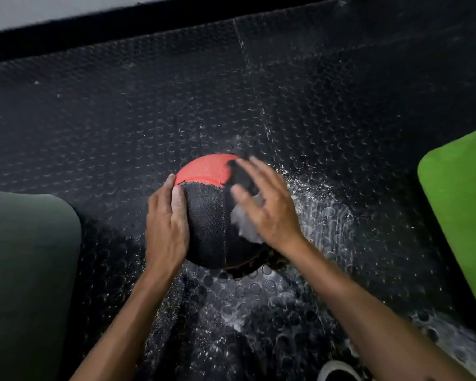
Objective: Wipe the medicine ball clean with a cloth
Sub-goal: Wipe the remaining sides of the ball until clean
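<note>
Nearest the camera, at the bottom edge, a pale curved rim of a shoe (338,371) shows beside the right forearm. The floor (121,111) is black rubber matting with raised round studs, and around the forearms it is streaked and speckled with white powdery residue (324,215), thickest to the right of the ball.

Both bare forearms reach forward to the medicine ball (209,215), which sits on the floor at the centre — black textured panels nearer the person, a red panel on the far top. The left hand (166,224) lies flat against the ball's left side, fingers straight and pressed to the surface, thumb up along the seam. The right hand (264,202) is blurred; its fingers are spread and fairly straight over the ball's upper right, pressing a pale grey cloth (245,221) against the black panel. The cloth bunches out from under the palm and hides part of the ball.

At the left lies a dark green mat (25,270), at the right a bright green mat (462,204), both well apart from the ball. Farthest off, a seam in the matting runs toward a black skirting (149,23) under a pale wall.
</note>
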